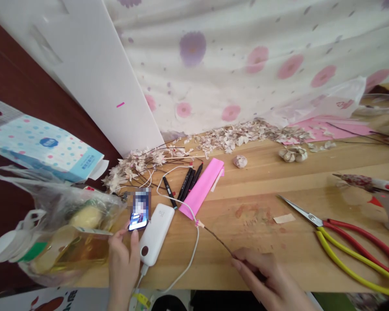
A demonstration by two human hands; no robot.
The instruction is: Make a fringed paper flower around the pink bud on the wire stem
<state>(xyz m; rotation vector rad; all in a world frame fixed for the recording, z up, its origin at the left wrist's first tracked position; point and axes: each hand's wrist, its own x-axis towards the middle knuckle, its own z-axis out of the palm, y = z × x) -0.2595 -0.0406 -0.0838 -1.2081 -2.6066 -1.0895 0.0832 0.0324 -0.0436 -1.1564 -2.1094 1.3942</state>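
Observation:
My left hand is at the near end of a lit smartphone, with the thumb at its bottom edge and a finger along its left side. Part of the screen is blurred out. My right hand pinches a thin brown twig between thumb and fingers. The twig points up and left, and a small pink and cream tip sits at its far end, over a white cable. Just beyond that tip lies a folded strip of pink paper. A white power bank lies beside the phone.
Scissors with red and yellow handles lie at right, near a glue gun. Several black markers, garlic bulbs and dry peelings are farther back. A bagged oil bottle stands at left.

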